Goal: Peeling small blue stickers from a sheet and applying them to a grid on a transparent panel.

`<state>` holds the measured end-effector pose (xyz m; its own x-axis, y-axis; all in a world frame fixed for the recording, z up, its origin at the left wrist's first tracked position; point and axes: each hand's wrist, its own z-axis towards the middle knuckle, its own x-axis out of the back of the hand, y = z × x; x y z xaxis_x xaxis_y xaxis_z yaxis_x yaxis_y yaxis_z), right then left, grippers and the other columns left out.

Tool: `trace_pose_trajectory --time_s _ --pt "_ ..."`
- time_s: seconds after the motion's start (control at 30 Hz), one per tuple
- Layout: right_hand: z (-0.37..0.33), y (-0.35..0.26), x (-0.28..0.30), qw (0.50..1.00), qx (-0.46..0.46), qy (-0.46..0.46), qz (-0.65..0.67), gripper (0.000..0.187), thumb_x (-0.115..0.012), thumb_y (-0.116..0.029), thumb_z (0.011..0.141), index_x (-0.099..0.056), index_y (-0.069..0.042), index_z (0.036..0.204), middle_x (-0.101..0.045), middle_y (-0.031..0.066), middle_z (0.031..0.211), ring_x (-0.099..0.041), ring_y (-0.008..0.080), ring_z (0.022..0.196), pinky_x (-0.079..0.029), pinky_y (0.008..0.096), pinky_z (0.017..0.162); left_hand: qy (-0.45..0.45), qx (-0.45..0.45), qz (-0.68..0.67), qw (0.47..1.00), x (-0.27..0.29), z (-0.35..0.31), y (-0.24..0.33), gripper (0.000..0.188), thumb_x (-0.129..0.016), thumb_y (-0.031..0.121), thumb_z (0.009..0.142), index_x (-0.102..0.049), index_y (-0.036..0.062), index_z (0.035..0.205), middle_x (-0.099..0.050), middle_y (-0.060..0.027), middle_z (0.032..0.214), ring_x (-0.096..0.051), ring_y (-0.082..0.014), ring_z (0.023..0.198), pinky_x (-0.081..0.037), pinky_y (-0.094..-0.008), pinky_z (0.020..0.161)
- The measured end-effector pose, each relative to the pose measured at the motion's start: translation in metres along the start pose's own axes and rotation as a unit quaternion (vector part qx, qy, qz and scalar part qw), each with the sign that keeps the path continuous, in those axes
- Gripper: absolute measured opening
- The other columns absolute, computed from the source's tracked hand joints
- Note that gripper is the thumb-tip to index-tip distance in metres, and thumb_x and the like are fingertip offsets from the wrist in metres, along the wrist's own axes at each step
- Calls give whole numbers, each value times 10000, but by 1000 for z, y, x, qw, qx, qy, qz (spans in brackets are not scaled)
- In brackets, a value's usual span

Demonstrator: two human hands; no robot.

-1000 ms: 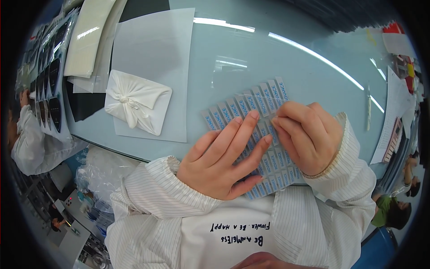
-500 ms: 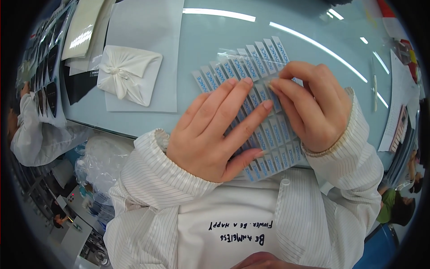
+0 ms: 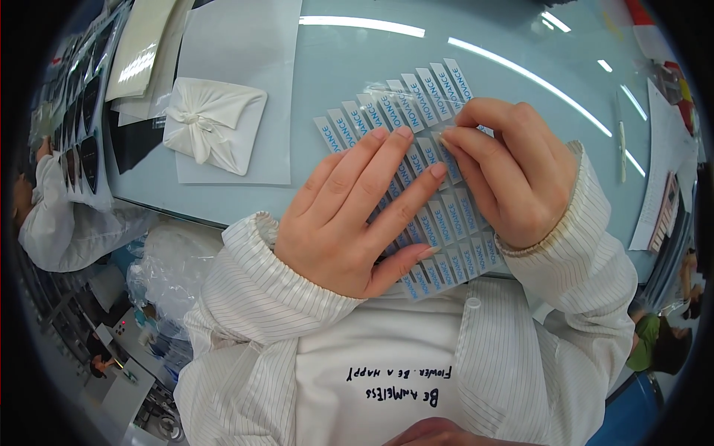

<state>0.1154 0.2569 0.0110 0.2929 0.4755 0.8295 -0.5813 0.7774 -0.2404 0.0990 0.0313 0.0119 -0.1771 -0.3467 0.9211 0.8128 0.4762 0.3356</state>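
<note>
A sheet of narrow white labels with blue print [image 3: 446,215] lies at a slant on the glass-topped table, its near end at the table's front edge. My left hand [image 3: 346,215] rests flat across the sheet's left side, fingers spread, holding nothing. Over the right side, my right hand [image 3: 520,167] is closed, with thumb and forefinger pinched together just above the labels. What sits in that pinch is too small to make out. A faint clear film seems to cross the labels beyond those fingertips.
At left, a knotted white cloth bundle [image 3: 216,126] lies on a grey sheet [image 3: 238,44], beside cream-coloured sheets [image 3: 141,52]. A slim white pen-like tool [image 3: 622,141] and papers [image 3: 658,163] lie at right. Another person's white sleeve [image 3: 56,223] shows at far left.
The label sheet and both hands have shifted very slightly left. My right hand keeps its pinch, and my left hand stays flat on the sheet.
</note>
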Motion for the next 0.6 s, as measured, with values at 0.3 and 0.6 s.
trace_pose_trajectory --time_s 0.3,0.6 --pt "0 1 1 1000 -4 -9 9 275 -675 -15 618 -639 83 872 -622 152 963 -643 250 752 -530 306 574 -4 6 5 1000 -1 0 0 569 -556 505 902 -609 140 1335 -542 -177 1376 -526 -314 1255 -417 -399 1046" --pt "0 0 1 1000 -7 -13 9 273 -671 -24 630 -643 81 881 -624 151 969 -638 239 741 -522 303 562 -9 5 -7 1000 1 0 0 565 -611 486 872 -627 132 1311 -530 -194 1370 -521 -337 1251 -443 -418 1017"
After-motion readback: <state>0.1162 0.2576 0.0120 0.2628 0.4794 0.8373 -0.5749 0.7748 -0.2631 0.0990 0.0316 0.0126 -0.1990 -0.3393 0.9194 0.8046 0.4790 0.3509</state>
